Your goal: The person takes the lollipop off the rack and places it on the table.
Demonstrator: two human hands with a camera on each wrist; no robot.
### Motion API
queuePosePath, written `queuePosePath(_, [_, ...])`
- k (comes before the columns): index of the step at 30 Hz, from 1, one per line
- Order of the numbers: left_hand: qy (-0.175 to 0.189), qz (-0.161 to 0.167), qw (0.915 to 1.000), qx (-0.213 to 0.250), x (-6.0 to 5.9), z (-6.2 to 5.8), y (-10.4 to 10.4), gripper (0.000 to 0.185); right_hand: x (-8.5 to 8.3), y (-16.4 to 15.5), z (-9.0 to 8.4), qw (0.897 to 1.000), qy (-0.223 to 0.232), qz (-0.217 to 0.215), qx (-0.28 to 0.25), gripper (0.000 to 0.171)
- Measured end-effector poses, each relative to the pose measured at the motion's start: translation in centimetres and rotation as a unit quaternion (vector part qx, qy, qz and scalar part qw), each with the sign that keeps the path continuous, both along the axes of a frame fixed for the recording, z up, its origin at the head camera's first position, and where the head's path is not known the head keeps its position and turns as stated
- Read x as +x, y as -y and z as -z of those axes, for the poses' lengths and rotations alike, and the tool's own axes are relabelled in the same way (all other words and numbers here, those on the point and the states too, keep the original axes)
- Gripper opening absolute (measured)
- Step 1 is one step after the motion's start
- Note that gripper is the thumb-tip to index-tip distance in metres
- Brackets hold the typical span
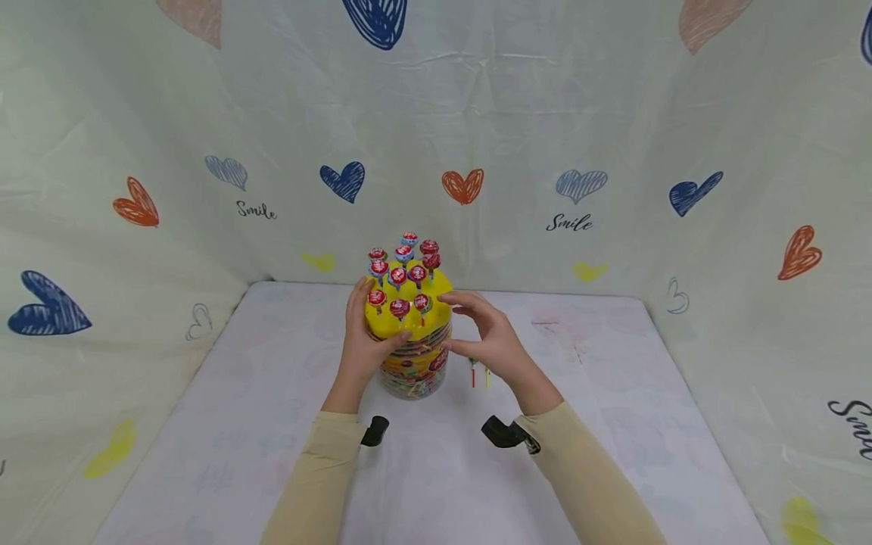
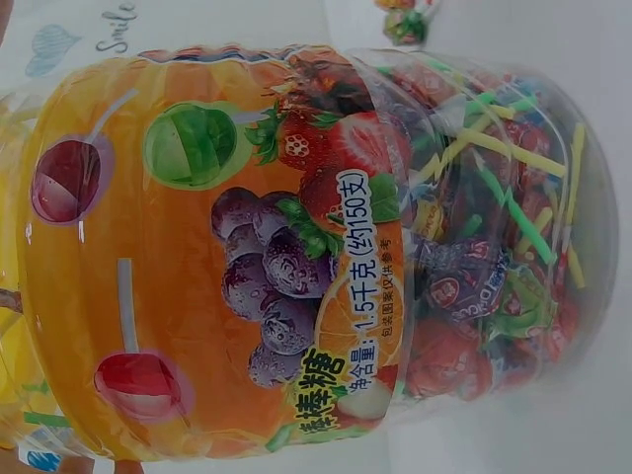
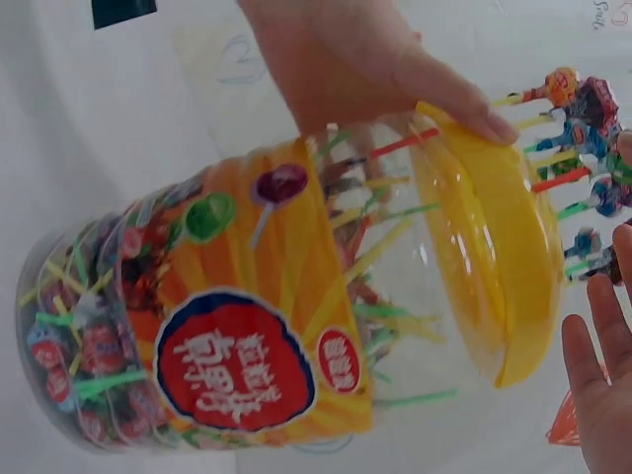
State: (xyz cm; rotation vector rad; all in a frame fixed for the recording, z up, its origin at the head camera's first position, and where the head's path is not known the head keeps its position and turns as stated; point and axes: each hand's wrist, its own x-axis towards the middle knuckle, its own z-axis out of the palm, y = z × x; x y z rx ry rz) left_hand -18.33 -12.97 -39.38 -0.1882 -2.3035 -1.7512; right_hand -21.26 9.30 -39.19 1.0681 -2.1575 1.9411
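Jar (image 1: 414, 363): upright mid-table (image 1: 272, 424), long axis vertical, yellow lid (image 1: 409, 306) studded with lollipops (image 1: 398, 276).
Left hand (image 1: 364, 333): fingers curled round the lid's 9 o'clock side, gripping.
Right hand (image 1: 487, 337): fingers apart, loosely bent, holding nothing, just beside the lid at 3 o'clock.
Nearer hand: left, already touching.

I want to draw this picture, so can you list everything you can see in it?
Lollipop jar: one, clear with orange label, middle of table.
Lid: one, yellow, on the jar.
Lollipops: about twelve, red and blue wrappers, standing in the lid; many more inside the jar.
Loose lollipops: two, red stick and yellow stick, on the table right of the jar.
Table: one, white cover.
Backdrop: pale cloth with hearts.
Left hand: grips the lid's edge.
Right hand: open beside the lid.
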Motion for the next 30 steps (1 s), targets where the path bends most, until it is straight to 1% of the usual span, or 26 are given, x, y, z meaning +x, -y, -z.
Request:
queuePosePath(3, [-0.004,0.0,1.0,-0.001,0.0,0.0,0.0,0.088,0.2,0.5,-0.3,1.0,0.003,-0.024,-0.003,0.061])
queuePosePath(7, [-0.009,0.001,1.0,0.0,0.0,0.0,0.1,0.088,0.4,0.9,-0.6,0.999,0.012,-0.04,0.004,0.063])
queuePosePath(16, [-0.011,0.007,0.9999,0.006,-0.1,0.3,0.1,0.088,0.5,1.4,-0.7,0.998,0.034,-0.04,0.027,0.059])
queuePosePath(24, [-0.015,0.007,0.9999,0.004,-0.1,0.3,0.1,0.088,0.6,1.5,-0.7,0.998,0.033,-0.038,0.026,0.06])
queuePosePath(30, [-0.014,0.01,0.9998,0.012,-0.3,0.6,0.2,0.088,0.6,1.7,-0.8,0.999,0.03,-0.032,0.023,0.059])
